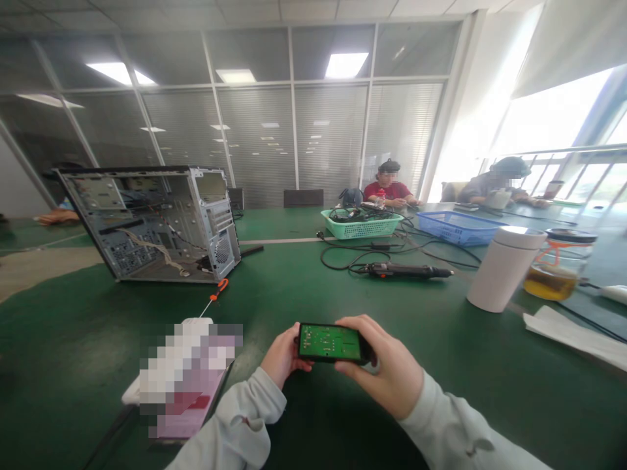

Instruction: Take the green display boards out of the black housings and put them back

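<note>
Between my two hands is a small black casing with a green circuit board (329, 343) facing up toward me. My left hand (284, 356) grips its left end, fingers curled beneath. Around the right end, my right hand (386, 365) is closed, with the thumb along the near edge and fingers over the far edge. The device is held above the green table (294, 287). To the left lie a white power strip (183, 356) and a phone (196, 405), both partly blurred out. An orange-tipped cord (220, 288) extends beyond the strip.
An open computer case (161, 222) stands at left. Ahead lie a black electric screwdriver (409, 271) and cables. A green basket (362, 227) of cables and a blue basket (458, 228) sit farther back. A white cup (504, 267) and a jar (558, 267) stand right. Two people sit across.
</note>
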`<state>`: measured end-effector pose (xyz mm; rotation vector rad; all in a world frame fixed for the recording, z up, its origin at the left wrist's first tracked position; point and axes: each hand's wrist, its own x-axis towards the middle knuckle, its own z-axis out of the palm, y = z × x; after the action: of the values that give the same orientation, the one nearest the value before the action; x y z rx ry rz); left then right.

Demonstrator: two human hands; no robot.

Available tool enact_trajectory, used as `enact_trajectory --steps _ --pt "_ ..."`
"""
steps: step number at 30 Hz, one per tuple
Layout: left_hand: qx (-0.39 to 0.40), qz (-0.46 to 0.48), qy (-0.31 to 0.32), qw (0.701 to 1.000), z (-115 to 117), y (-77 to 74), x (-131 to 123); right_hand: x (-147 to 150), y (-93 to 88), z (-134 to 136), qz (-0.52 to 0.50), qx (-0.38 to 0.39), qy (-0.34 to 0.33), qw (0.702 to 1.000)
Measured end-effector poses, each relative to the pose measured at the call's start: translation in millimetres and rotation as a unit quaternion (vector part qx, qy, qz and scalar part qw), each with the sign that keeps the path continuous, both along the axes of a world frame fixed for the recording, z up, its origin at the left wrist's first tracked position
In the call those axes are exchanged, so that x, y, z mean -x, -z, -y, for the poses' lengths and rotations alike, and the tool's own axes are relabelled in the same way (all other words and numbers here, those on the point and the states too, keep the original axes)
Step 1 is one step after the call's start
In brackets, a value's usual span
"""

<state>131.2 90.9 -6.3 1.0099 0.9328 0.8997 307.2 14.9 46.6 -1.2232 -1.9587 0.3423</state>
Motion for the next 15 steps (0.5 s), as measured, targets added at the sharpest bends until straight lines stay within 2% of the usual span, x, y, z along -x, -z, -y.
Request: enact_trajectory --steps 4,8,11,15 --pt "0.023 -0.003 0.004 1.000 1 -2.1 -1 5 26.4 -12 -0.029 0.017 0.000 0.999" --pt "-0.018 -0.067 0.033 0.997 8 -10.4 -4 -7 45.2 -16 -0.057 0.014 0.007 0.998" --pt "-0.064 -0.117 0.032 0.991 14 -15.7 -6 -11 53.7 -17 -0.088 0.026 0.030 0.995" --pt "-0.060 -0.120 0.024 0.991 13 -13.7 -6 -10 52.4 -14 -0.105 0.043 0.054 0.992"
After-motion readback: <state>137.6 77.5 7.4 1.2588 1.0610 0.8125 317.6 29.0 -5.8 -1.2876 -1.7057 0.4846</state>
